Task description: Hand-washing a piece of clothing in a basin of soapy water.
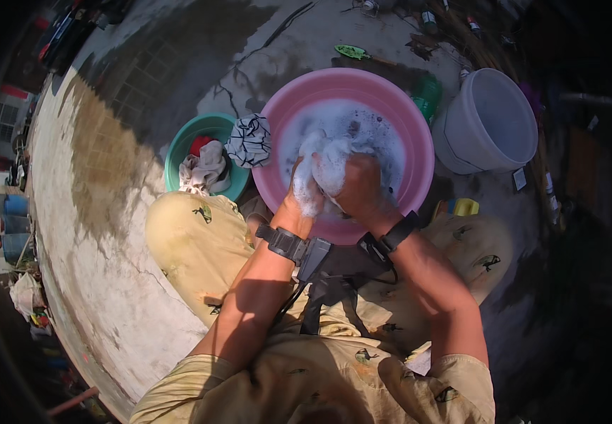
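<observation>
My left hand (304, 192) and my right hand (363, 183) are close together over a pink plastic basin (348, 85). Between them they grip a bunched, foam-covered cloth (331, 161); the lather hides its color and most of my fingers. Sudsy water (380, 132) with thick white foam fills the basin's bottom. A white cloth with black lines (249, 141) lies bunched between the basin's left rim and a green plastic tub (174, 159). Inside that tub are a pale crumpled cloth (210, 167) and something red (200, 144).
To the right, a white plastic bucket (457, 140) stands beside a green plastic bottle (427, 98). A yellow container (465, 206) is partly hidden by my right knee. Beyond the basin, a green flat-headed tool (352, 51) lies on the concrete ground (110, 265), which has wet patches.
</observation>
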Motion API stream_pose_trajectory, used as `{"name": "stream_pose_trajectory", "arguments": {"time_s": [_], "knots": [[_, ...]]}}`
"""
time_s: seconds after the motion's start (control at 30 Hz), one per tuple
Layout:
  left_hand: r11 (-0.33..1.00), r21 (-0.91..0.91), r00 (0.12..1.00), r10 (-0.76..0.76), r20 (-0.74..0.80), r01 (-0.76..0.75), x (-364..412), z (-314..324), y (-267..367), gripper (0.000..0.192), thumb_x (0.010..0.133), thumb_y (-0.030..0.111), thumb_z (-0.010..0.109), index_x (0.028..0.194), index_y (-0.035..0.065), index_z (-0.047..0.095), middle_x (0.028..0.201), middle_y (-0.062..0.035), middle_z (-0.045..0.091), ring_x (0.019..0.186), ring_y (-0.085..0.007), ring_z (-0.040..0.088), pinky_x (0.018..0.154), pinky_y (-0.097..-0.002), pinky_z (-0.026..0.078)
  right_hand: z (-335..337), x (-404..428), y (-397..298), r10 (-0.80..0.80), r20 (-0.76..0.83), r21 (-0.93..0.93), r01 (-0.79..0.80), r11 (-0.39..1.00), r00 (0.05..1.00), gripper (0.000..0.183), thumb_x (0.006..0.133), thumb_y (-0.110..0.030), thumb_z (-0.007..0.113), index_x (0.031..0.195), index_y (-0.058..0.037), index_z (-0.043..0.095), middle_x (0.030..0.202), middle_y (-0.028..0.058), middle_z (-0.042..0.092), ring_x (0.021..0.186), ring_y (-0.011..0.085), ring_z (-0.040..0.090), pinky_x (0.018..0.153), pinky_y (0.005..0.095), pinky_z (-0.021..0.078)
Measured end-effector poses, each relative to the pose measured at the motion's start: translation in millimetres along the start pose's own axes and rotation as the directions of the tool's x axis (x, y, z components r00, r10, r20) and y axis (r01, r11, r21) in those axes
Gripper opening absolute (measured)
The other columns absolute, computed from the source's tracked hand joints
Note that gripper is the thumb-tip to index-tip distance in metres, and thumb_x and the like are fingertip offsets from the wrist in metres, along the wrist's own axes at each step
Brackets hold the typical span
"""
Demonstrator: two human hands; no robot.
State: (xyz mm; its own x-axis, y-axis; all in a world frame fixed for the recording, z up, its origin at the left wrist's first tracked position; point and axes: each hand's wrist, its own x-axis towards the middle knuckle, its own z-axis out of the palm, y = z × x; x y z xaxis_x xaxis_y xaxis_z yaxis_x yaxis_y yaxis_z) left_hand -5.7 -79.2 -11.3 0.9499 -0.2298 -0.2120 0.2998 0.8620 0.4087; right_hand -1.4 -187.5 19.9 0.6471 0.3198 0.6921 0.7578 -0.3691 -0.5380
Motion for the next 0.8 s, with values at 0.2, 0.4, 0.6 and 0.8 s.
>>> {"name": "stream_pose_trajectory", "arguments": {"time_s": [0.2, 0.4, 0.6, 0.8], "knots": [[0.988, 0.05, 0.947, 0.126, 0.295, -0.147, -9, -17, 1, 0.032, 0.094, 0.033, 0.047, 0.113, 0.0079, 0.055, 0.106, -0.0038, 0.06, 0.095, -0.0177, 0.057, 0.084, -0.0288, 0.047, 9, -1, -2, 0.035, 0.154, -0.05, -0.027, 0.998, 0.987, 0.011, 0.077, -0.02, 0.065, 0.08, -0.0095, 0.065, 0.064, 0.0128, 0.061, 0.059, 0.0317, 0.062, 0.052, 0.0401, 0.0493], [0.995, -0.056, 0.991, -0.091, -0.097, 0.086, -24, 47, 9, 0.042, 0.095, 0.039, 0.043, 0.12, 0.0058, 0.053, 0.113, -0.0095, 0.06, 0.102, -0.0247, 0.058, 0.091, -0.0378, 0.046, -18, 20, 43, 0.419, 0.036, 0.119, -0.42, 0.899, 0.907, 0.015, 0.082, -0.017, 0.062, 0.075, -0.004, 0.063, 0.056, 0.0122, 0.056, 0.049, 0.0242, 0.056, 0.048, 0.0363, 0.0442], [0.932, 0.361, 0.995, 0.001, -0.096, 0.034, -34, 40, 33, 0.034, 0.089, 0.025, 0.058, 0.115, 0.0028, 0.054, 0.105, -0.0093, 0.062, 0.091, -0.022, 0.062, 0.073, -0.0343, 0.053, -31, 40, 25, 0.605, 0.209, 0.48, -0.62, 0.621, 0.768, 0.019, 0.088, -0.02, 0.063, 0.088, -0.0012, 0.062, 0.076, -0.0014, 0.059, 0.07, 0.0092, 0.053, 0.067, 0.0279, 0.0439], [0.951, 0.294, 0.994, -0.078, -0.082, 0.099, -39, 25, 52, 0.024, 0.086, 0.009, 0.056, 0.107, -0.0003, 0.059, 0.101, -0.0127, 0.063, 0.082, -0.0243, 0.064, 0.07, -0.0311, 0.053, -65, 45, 37, 0.468, 0.595, 0.356, -0.736, 0.575, 0.654, 0.042, 0.076, -0.016, 0.073, 0.109, 0.0024, 0.055, 0.101, 0.0071, 0.062, 0.092, 0.0166, 0.058, 0.086, 0.0292, 0.0446]]}}
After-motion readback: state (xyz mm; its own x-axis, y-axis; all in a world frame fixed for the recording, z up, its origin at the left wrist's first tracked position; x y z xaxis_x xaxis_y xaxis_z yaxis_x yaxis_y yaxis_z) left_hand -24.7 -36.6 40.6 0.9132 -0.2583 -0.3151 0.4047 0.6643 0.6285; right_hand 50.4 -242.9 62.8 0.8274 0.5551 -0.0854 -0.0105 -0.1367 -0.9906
